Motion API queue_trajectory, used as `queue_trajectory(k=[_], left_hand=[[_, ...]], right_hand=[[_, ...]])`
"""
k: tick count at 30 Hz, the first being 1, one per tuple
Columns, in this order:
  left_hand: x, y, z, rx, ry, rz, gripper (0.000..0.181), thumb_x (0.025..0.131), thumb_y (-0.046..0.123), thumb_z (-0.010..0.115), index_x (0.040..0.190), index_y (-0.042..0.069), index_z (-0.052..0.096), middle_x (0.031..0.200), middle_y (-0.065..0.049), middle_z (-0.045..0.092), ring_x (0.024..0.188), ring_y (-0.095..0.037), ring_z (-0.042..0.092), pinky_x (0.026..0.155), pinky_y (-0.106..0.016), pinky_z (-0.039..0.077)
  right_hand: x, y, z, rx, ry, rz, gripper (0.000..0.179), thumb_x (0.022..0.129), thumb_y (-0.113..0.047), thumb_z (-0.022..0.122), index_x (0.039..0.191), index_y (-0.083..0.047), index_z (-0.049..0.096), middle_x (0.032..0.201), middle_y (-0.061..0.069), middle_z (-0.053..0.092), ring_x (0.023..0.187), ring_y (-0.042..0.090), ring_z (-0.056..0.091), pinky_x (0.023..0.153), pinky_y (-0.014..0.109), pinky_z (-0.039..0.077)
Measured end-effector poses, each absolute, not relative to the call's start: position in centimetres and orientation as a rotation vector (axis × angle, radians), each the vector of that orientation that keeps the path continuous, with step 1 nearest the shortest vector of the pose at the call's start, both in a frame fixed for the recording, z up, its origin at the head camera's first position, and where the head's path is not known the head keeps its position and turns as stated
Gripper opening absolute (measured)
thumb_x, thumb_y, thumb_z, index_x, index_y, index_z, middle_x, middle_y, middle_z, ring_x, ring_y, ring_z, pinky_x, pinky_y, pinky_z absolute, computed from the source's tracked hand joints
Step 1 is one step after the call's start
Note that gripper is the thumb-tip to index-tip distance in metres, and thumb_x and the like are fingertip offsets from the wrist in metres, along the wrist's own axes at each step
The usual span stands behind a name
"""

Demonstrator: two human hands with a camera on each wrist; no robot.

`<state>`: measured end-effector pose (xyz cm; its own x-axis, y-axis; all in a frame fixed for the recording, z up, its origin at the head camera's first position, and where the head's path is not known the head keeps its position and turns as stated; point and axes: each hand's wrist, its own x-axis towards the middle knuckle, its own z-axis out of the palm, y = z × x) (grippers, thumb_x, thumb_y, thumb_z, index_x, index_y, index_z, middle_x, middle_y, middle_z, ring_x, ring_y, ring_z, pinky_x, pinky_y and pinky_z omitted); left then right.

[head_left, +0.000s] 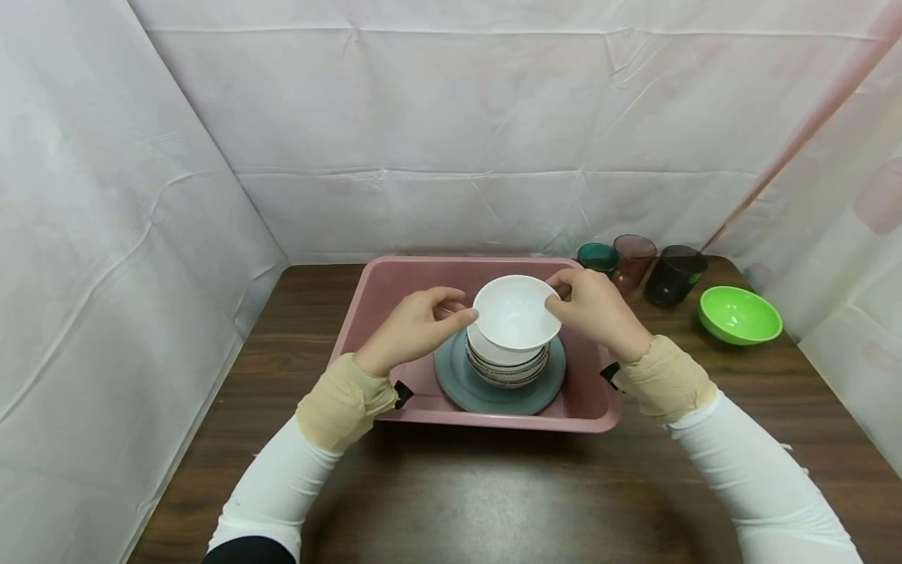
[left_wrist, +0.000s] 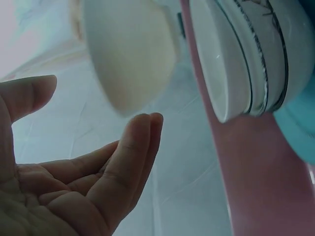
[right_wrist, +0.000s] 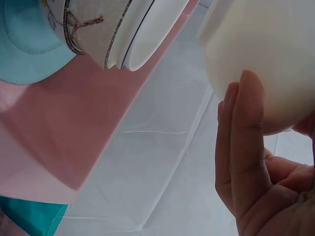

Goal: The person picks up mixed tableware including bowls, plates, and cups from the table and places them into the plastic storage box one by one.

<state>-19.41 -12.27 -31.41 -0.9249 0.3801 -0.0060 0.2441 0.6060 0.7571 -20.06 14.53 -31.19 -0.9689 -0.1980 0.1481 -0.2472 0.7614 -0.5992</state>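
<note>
A plain white bowl (head_left: 517, 312) is held up over a stack of bowls (head_left: 506, 362), clear of it in both wrist views. My right hand (head_left: 590, 307) pinches its right side, thumb at the rim and fingers against the outer wall (right_wrist: 275, 59). On the other side my left hand (head_left: 420, 323) is spread, thumb and fingers apart; in the left wrist view its fingertips (left_wrist: 140, 128) come close to the bowl, and contact is hard to tell. The stacked bowls, some with dark-lined rims, stand on a blue-grey plate (head_left: 451, 384) inside a pink tub (head_left: 486, 420).
Behind the tub's right corner stand a teal glass (head_left: 597, 255), a reddish glass (head_left: 634, 262) and a dark glass (head_left: 674, 276). A green bowl (head_left: 740, 315) sits farther right on the brown wooden table (head_left: 479, 493). White sheeting (head_left: 451, 117) hangs behind and at both sides.
</note>
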Motion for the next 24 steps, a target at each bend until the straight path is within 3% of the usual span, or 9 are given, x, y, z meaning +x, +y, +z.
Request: queue_trajectory(k=[5,14,17,24], left_hand=[[-20.2,-10.8,-31.7,0.544,2.689,1.155,0.048,0.091,0.045,0.062,0.123,0.008,0.063,0.104,-0.002,0.068,0.094,-0.015,0.062,0.083,-0.032,0.051],[-21.2,-9.5,-31.4,0.552,2.694,1.197,0.022,0.091,0.024,0.063,0.102,0.005,0.062,0.079,-0.004,0.064,0.066,-0.018,0.069,0.056,-0.024,0.046],[-21.6,-9.3,-31.3,0.564,2.720,1.163,0.016,0.088,0.014,0.060,0.100,0.004,0.063,0.075,-0.004,0.062,0.062,-0.015,0.068,0.055,-0.023,0.044],[-22.1,-9.0,-31.1,0.591,2.756,1.094,0.021,0.081,0.006,0.053,0.099,0.002,0.064,0.072,-0.005,0.062,0.057,-0.012,0.063,0.056,-0.024,0.044]], right_hand=[[-20.0,14.2,-31.2,0.377,-2.876,1.002,0.019,0.086,-0.009,0.056,0.097,-0.003,0.071,0.081,0.009,0.068,0.069,0.020,0.056,0.061,0.029,0.044],[-19.8,14.2,-31.1,0.380,-2.876,1.012,0.019,0.087,-0.008,0.056,0.098,-0.002,0.070,0.081,0.010,0.068,0.069,0.019,0.057,0.059,0.029,0.045],[-19.8,14.2,-31.0,0.383,-2.871,1.010,0.019,0.087,-0.010,0.057,0.099,-0.002,0.070,0.082,0.010,0.069,0.070,0.019,0.058,0.060,0.028,0.046],[-19.5,14.6,-31.1,0.402,-2.875,1.010,0.021,0.092,-0.017,0.058,0.103,-0.004,0.070,0.086,0.009,0.070,0.074,0.019,0.061,0.066,0.031,0.048]])
